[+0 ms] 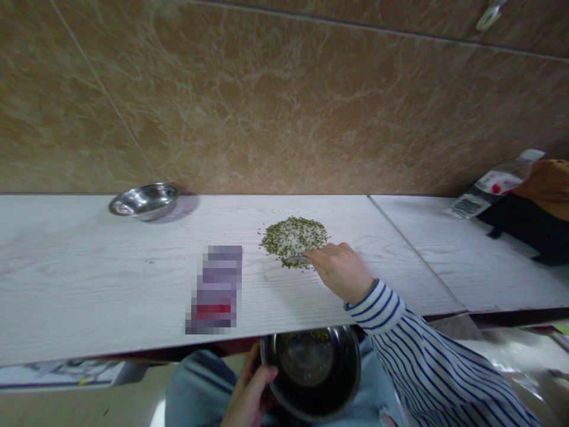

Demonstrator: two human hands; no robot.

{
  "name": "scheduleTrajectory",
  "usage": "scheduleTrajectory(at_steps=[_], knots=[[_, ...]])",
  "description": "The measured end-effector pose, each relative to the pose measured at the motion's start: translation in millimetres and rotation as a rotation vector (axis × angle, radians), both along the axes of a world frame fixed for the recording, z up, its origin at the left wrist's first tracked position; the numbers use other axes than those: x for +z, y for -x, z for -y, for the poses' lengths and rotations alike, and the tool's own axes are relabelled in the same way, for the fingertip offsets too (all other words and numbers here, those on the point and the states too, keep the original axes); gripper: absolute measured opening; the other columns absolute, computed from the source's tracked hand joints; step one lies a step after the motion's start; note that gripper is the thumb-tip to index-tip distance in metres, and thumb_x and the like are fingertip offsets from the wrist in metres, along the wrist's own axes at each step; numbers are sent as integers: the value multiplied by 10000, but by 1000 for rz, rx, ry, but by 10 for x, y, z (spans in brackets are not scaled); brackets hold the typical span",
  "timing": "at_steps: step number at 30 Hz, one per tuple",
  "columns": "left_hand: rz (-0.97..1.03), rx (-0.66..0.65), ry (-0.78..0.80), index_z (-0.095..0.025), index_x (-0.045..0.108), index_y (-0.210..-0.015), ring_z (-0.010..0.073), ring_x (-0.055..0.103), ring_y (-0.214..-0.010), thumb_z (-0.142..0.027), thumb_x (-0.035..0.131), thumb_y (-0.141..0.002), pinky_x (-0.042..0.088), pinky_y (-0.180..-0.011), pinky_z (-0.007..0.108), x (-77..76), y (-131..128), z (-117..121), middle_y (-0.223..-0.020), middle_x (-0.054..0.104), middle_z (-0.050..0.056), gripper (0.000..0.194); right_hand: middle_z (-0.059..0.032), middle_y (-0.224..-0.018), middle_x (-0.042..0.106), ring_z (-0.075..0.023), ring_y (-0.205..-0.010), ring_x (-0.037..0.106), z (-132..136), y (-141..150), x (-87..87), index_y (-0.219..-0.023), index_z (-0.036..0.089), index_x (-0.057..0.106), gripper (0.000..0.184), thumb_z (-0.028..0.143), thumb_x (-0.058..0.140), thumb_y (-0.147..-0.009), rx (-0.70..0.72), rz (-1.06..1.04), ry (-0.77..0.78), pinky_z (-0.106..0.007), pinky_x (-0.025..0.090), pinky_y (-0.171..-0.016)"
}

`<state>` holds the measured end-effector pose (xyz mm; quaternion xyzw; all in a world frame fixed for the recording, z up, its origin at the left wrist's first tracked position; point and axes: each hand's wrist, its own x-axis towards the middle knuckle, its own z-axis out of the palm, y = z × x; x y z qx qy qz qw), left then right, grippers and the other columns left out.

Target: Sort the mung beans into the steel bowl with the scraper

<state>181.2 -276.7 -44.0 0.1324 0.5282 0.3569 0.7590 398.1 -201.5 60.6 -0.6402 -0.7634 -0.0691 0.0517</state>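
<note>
On the white tabletop lies a pile of small green beans mixed with white grains (291,234). My right hand (340,270), in a striped sleeve, pinches a metal spoon (296,260) at the near edge of that pile. The spoon's handle is mostly hidden by my fingers. Below the table's front edge, my left hand (258,379) grips the left rim of a steel bowl (351,379) above my lap, thumb on the near side. A few green beans (306,335) cling inside the bowl near its far wall.
A shallow metal bowl (149,201) stands at the back left by the marbled wall (267,101). A blurred-out flat object (216,290) lies left of the pile. At the right, a clear plastic bottle (493,185) leans on a black and orange bag (528,219).
</note>
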Motion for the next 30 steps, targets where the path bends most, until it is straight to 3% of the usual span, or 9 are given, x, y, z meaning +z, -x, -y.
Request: scheduleTrajectory(at_steps=[5,9,14,30], knots=[[-13,5,-13,-228,476,-1249,209,644,-842,-210,634,-593,503,-669,290,38,-11,5,-925,716,33,675,-33,-874,678,-146,-849,574,61,-8,25,-1081,231,591,237,244,411,-928,22,-56,-3,-282,304,-713],[-26,8,-17,-224,511,-1217,216,639,-854,-209,639,-584,500,-673,297,50,-3,6,-954,713,39,645,-44,-883,679,-153,-857,579,48,-7,4,-1085,213,586,242,243,402,-930,-30,-60,-47,-287,312,-718],[-30,-13,-36,-218,518,-1211,229,639,-849,-219,625,-595,500,-659,313,80,18,12,-955,712,49,625,-38,-880,678,-155,-856,580,92,32,-39,-1096,228,579,248,247,394,-932,3,-54,-19,-287,322,-721],[-39,-40,-53,-223,461,-1281,228,626,-800,-250,637,-584,469,-586,290,127,29,42,-867,722,33,719,-61,-938,684,-159,-886,597,298,-142,-92,-1111,213,589,267,233,400,-924,-19,-137,-21,-295,364,-765]])
